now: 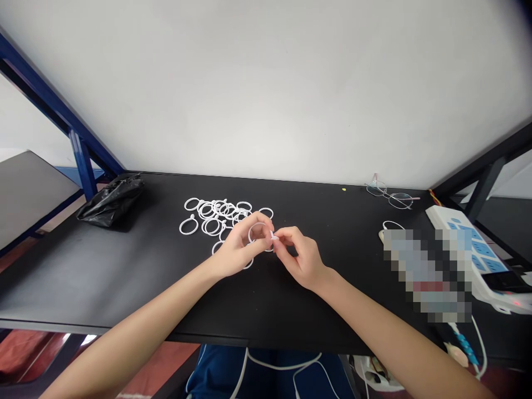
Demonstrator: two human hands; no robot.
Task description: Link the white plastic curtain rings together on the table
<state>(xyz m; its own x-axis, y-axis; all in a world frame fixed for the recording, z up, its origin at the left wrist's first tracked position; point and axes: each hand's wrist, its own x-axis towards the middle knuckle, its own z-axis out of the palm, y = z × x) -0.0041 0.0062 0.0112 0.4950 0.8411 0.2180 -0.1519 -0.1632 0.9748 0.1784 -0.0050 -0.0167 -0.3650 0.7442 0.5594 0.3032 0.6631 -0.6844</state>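
Observation:
Both hands meet over the middle of a black table [124, 277]. My left hand [241, 244] curls its fingers around a white plastic ring [258, 233], held a little above the table. My right hand [300, 256] pinches the small tab on that same ring at its right side. Just behind and to the left of the hands lies a pile of several more white rings [218, 215], some overlapping. One single ring [189, 226] sits at the pile's left edge.
A crumpled black plastic bag [111, 199] lies at the table's back left. Glasses [389, 195] rest at the back right by the wall. A white and blue power strip [477, 252] with cables occupies the right edge, beside a blurred-out patch.

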